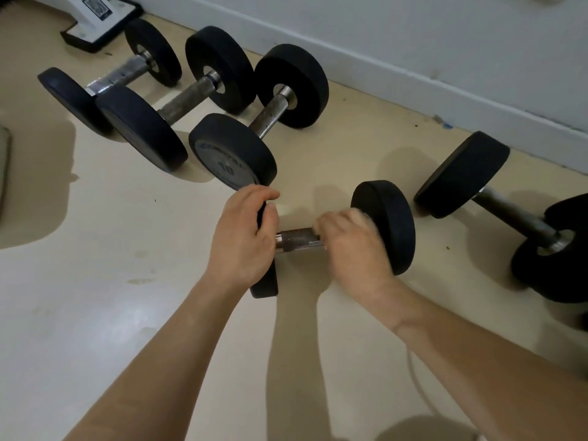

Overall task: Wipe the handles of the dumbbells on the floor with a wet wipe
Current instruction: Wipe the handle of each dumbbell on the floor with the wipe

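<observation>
Dumbbell (386,224) nearest the person lies on the floor (127,249), mid-view; left hand (243,237) curls over its left head (265,286); right hand (350,246), blurred, wraps the handle (297,238) by the right head, with a pale scrap at the fingers, likely the wet wipe (318,225). Best done by pinning that head so the bar can't roll; the wipe should run the full length and round the knurling.

"10" printed on grey end face (222,163) of dumbbell (267,117), third from left in the back row. Curved brand lettering above the number, too blurred to read. QR-type code label (97,4) on white base (84,25) top left, not readable.
</observation>
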`<state>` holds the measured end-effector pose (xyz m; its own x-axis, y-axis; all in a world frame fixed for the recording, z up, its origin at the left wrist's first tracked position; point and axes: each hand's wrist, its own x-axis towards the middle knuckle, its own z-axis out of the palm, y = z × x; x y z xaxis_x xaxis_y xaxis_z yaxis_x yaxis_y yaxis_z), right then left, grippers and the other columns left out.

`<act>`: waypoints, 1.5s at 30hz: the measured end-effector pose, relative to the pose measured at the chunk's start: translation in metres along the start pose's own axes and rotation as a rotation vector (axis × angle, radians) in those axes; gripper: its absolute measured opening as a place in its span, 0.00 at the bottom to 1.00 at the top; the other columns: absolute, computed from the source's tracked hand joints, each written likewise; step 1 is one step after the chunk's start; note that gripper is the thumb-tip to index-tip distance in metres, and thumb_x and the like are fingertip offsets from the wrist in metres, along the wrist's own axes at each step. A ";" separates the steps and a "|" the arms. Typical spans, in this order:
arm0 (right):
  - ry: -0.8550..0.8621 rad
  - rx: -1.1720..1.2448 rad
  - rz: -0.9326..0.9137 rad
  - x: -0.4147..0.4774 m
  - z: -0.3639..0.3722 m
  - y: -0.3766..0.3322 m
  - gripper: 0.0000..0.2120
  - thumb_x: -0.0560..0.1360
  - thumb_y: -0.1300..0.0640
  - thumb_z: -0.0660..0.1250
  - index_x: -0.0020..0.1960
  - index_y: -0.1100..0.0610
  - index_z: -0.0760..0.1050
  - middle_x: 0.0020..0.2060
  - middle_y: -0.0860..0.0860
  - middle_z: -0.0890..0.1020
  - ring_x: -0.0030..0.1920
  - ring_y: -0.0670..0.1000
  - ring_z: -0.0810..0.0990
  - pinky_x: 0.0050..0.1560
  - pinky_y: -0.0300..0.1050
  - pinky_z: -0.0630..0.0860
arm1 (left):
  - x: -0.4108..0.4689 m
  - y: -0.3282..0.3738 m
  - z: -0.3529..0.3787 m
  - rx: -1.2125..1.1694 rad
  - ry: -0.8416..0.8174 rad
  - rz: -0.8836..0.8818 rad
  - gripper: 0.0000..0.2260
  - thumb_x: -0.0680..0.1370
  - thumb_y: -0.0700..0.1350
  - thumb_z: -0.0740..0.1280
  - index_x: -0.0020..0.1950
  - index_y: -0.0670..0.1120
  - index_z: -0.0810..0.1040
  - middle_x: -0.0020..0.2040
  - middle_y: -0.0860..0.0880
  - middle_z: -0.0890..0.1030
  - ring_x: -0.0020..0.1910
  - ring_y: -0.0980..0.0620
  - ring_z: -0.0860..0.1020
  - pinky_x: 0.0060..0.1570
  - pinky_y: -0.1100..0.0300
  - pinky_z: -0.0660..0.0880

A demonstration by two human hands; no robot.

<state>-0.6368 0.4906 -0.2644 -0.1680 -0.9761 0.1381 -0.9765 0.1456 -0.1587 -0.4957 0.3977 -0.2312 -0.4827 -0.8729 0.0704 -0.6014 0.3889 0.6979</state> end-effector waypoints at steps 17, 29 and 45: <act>-0.423 -0.008 0.016 -0.017 -0.035 -0.059 0.10 0.75 0.63 0.60 0.54 0.58 0.74 0.49 0.55 0.80 0.48 0.58 0.78 0.48 0.48 0.69 | -0.052 0.013 -0.014 0.217 -0.004 0.108 0.19 0.74 0.47 0.53 0.56 0.50 0.80 0.55 0.54 0.80 0.58 0.51 0.71 0.57 0.60 0.67; -0.701 -0.847 -0.419 -0.033 -0.074 -0.006 0.04 0.73 0.61 0.63 0.47 0.56 0.74 0.42 0.54 0.80 0.47 0.59 0.76 0.66 0.62 0.59 | -0.053 0.011 -0.005 0.300 -0.105 -0.034 0.18 0.77 0.50 0.55 0.65 0.49 0.73 0.62 0.49 0.76 0.61 0.47 0.72 0.64 0.51 0.67; -0.272 -0.485 -0.093 -0.053 -0.057 0.004 0.07 0.64 0.64 0.69 0.36 0.54 0.80 0.30 0.49 0.81 0.37 0.52 0.81 0.57 0.46 0.71 | -0.033 0.009 -0.018 0.341 -0.342 0.020 0.30 0.75 0.53 0.66 0.75 0.52 0.59 0.74 0.49 0.59 0.73 0.48 0.58 0.69 0.52 0.63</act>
<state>-0.6396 0.5527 -0.2163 -0.0996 -0.9855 -0.1371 -0.9466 0.0514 0.3182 -0.4734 0.4249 -0.2144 -0.6436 -0.7395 -0.1974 -0.7368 0.5287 0.4213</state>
